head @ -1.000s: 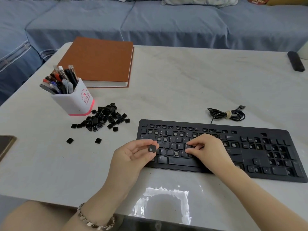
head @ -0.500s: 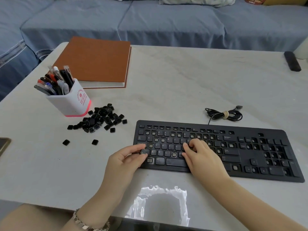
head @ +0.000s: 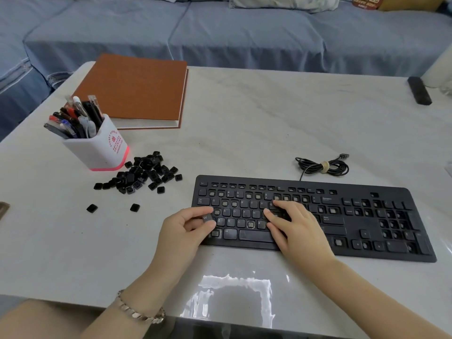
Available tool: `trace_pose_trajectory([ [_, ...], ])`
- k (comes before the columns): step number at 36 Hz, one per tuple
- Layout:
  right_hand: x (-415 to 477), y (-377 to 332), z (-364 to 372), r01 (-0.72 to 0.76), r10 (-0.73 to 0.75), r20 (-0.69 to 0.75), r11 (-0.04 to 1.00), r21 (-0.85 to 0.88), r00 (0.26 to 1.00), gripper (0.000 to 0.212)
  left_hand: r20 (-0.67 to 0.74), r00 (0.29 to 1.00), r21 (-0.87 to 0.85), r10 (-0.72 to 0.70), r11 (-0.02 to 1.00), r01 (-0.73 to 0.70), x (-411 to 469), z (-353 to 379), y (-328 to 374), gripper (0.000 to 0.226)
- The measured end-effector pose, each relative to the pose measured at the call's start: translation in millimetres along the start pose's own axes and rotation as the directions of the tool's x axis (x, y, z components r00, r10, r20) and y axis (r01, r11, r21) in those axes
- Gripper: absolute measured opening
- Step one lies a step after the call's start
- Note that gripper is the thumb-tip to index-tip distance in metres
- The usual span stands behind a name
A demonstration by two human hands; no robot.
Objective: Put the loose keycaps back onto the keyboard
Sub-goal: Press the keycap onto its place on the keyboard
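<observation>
Black plastic: the keyboard (head: 367, 190) lies flat on the pale marbled table (head: 269, 118), with its long front edge toward the person. Directions below take 12 o'clock as away from the person. Many key positions on the keyboard are uncapped and show bare grey switch seats. The capped positions carry legible letters.

Left hand (head: 181, 231): thumb and forefinger are curled and pinch one keycap, the W keycap (head: 207, 218), legend up. It is held over the keyboard's 9 o'clock end, at the level of the lower letter rows. Whether the W keycap touches the keyboard cannot be told. A metal bracelet (head: 139, 311) sits on this wrist.

Right hand (head: 293, 228): fingers are extended and grasp nothing. The fingertips rest on the middle of the letter block, to the right of the H key.

The pile of loose keycaps (head: 144, 172) lies on the table at 10 o'clock from the keyboard's left end. It is just beside the base of the white pen holder (head: 97, 148), at the holder's 4 o'clock. Two single keycaps (head: 92, 208) lie apart from the pile, at its 7 o'clock.

A brown book (head: 134, 91) lies at 1 o'clock from the pen holder. The coiled, tied cable (head: 322, 166) lies at 12 o'clock from the keyboard. A dark remote (head: 419, 90) lies at 2 o'clock, near the table's far right edge. A blue sofa (head: 220, 33) spans 12 o'clock beyond the table.
</observation>
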State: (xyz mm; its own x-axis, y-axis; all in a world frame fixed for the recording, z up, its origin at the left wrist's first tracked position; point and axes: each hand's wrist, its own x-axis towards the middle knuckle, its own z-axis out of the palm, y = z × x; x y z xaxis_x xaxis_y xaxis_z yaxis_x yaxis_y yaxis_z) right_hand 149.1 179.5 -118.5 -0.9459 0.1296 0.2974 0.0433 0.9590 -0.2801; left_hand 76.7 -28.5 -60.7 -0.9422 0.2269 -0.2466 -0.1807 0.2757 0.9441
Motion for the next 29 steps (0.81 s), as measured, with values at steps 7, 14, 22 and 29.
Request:
trace_pose_trajectory([
  [7, 20.7, 10.5, -4.6, -0.169, 0.178, -0.057, 0.975, 0.147, 0.982, 0.030, 0.018, 0.995, 0.120, 0.102, 0.987, -0.103, 13.4, 3.5, -5.4, 0.026],
  [14, 29.7, 22.9, 8.1, -0.273, 0.275, 0.035, 0.960, -0.060, 0.961, 0.063, 0.060, 0.969, 0.276, 0.240, 0.929, -0.247, 27.2, 11.0, -4.2, 0.020],
  [22, 30.2, 23.1, 9.8, -0.265, 0.268, 0.009, 0.956, -0.127, 0.963, 0.056, 0.179, 0.914, 0.513, 0.363, 0.758, -0.402, 51.0, 17.3, -13.7, 0.014],
  [29, 30.7, 23.0, 10.6, -0.258, 0.263, 0.009, 0.952, -0.166, 0.965, 0.055, 0.168, 0.929, 0.483, 0.330, 0.794, -0.370, 57.1, 20.7, -19.2, 0.016],
])
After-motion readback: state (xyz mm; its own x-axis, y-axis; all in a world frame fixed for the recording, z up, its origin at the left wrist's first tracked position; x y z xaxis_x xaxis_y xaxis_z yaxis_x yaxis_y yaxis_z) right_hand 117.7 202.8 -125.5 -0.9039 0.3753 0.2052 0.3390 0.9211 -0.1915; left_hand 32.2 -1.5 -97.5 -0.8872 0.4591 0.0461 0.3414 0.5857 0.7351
